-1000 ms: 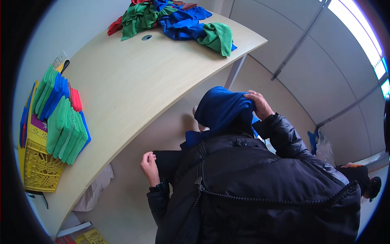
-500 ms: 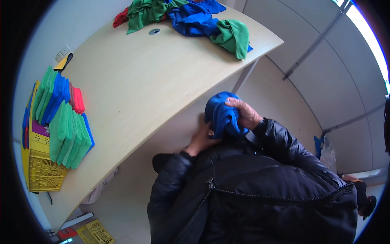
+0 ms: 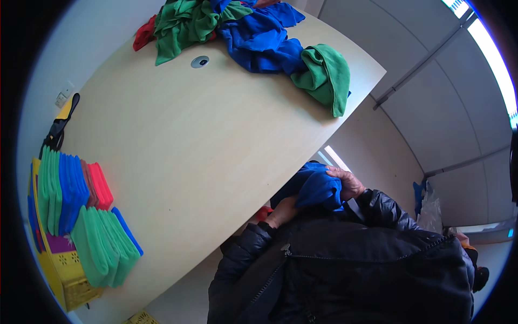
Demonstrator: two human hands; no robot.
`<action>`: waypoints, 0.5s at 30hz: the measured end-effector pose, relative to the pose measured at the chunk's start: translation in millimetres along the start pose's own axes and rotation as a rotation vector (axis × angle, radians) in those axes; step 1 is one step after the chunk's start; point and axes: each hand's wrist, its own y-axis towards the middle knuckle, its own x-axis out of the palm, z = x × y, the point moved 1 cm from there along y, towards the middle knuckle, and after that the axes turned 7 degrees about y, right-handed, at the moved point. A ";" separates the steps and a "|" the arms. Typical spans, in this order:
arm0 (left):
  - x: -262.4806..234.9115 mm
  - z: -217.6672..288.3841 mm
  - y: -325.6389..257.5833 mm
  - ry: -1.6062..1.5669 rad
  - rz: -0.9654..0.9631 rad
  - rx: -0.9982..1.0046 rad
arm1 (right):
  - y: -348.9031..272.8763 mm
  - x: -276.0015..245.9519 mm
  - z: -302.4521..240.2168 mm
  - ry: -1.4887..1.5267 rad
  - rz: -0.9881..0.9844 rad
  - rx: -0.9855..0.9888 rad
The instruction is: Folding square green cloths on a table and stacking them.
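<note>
Hands at the table edge, seen from above my head. Both of my hands meet on one blue cloth [image 3: 313, 187], bunched just off the near edge of the pale wooden table [image 3: 178, 140], at about four o'clock from its centre. My right hand [image 3: 345, 183] is curled closed over the top of the bundle, fingers wrapped into the fabric. My left hand [image 3: 281, 211] presses against the cloth from below; its fingers are mostly hidden, so I cannot tell how far they are closed.

Progress, as I judge it: folded cloths [image 3: 81, 210] in green, blue and red stand in neat rows at about eight o'clock on the table, partly over a yellow crate [image 3: 59, 264], so a good share of the work looks done. At twelve o'clock an unsorted heap of cloths [image 3: 243, 32], green, blue and red, remains loose, with a green one [image 3: 326, 75] trailing toward the one o'clock edge. The cloth in my hands is crumpled and not yet folded. A round grommet [image 3: 200, 61] sits in the tabletop beside the heap.
</note>
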 end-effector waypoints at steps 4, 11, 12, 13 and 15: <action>-22.8 36.2 14.2 -0.045 -0.088 -0.091 | -9.4 2.9 -28.0 -0.014 -0.043 -0.061; -97.9 217.9 52.9 -0.426 -0.284 0.048 | -88.4 36.4 -89.6 -0.046 0.124 -0.420; -101.2 235.4 62.3 -0.422 -0.289 0.038 | -102.1 38.1 -100.0 -0.072 0.166 -0.506; -104.8 252.5 70.9 -0.450 -0.321 0.052 | -113.1 43.5 -109.3 -0.097 0.206 -0.593; -115.8 280.8 82.3 -0.463 -0.359 0.057 | -133.6 83.8 -133.2 -0.115 0.198 -0.714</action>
